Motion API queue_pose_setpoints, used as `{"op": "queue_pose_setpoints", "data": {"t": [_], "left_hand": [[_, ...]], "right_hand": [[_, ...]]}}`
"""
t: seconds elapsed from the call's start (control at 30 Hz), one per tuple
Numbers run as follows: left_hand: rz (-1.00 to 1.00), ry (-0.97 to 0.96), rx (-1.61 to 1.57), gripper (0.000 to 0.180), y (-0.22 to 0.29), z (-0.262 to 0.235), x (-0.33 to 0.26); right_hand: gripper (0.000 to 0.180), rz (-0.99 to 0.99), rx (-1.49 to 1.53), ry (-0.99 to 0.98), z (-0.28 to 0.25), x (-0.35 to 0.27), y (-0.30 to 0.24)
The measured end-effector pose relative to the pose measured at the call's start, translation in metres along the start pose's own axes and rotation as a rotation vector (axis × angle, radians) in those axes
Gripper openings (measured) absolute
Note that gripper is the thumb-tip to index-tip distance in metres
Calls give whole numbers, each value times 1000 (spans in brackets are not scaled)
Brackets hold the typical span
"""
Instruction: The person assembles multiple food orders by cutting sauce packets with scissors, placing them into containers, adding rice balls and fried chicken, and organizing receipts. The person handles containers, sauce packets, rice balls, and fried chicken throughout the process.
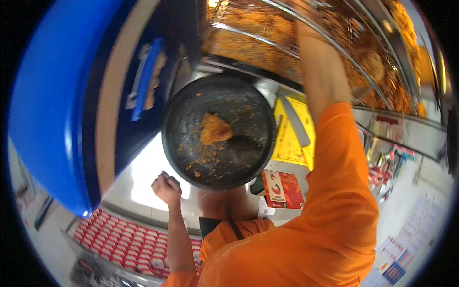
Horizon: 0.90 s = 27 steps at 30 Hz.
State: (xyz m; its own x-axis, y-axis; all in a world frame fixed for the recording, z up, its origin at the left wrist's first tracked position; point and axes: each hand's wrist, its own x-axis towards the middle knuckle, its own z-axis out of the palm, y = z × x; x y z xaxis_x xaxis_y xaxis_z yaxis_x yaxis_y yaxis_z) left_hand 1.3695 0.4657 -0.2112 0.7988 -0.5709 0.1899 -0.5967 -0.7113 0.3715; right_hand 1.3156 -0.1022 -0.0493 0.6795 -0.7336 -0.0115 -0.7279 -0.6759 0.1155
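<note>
My left hand (167,188) is closed in a fist beside the lower left rim of a round black pan (239,172), and nothing shows in it. In the pan lies one piece of breaded fried food (215,129) among loose crumbs. My right arm, in an orange sleeve, stretches up into a lit display case holding heaps of golden fried food (253,40). My right hand (302,6) is at the top edge, behind the wire rack (258,36); its fingers are out of sight.
A knife (295,122) rests on a yellow cutting board (284,143) right of the pan. Nearby stands a red and white carton (283,189). A large blue curved body (52,105) fills the left. Rows of red and white packs (124,239) lie at lower left.
</note>
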Motion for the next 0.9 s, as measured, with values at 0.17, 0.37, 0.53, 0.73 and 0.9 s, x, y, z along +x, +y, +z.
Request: {"op": "queue_pose_setpoints", "data": {"t": [0.17, 0.37, 0.53, 0.73, 0.9], "left_hand": [[22, -53, 19, 4, -1, -5, 4], [-36, -79, 61, 8, -9, -3, -9], [9, -61, 19, 1, -11, -1, -2], [-74, -85, -82, 4, -6, -11, 2], [-56, -117, -94, 5, -11, -10, -5]], "right_hand": [[31, -13, 10, 138, -16, -2, 0], [40, 48, 725, 202, -16, -207, -98], [50, -331, 185, 19, 80, -256, -94], [67, -20, 630, -93, 58, -296, -107], [85, 48, 790, -595, 50, -309, -105]]}}
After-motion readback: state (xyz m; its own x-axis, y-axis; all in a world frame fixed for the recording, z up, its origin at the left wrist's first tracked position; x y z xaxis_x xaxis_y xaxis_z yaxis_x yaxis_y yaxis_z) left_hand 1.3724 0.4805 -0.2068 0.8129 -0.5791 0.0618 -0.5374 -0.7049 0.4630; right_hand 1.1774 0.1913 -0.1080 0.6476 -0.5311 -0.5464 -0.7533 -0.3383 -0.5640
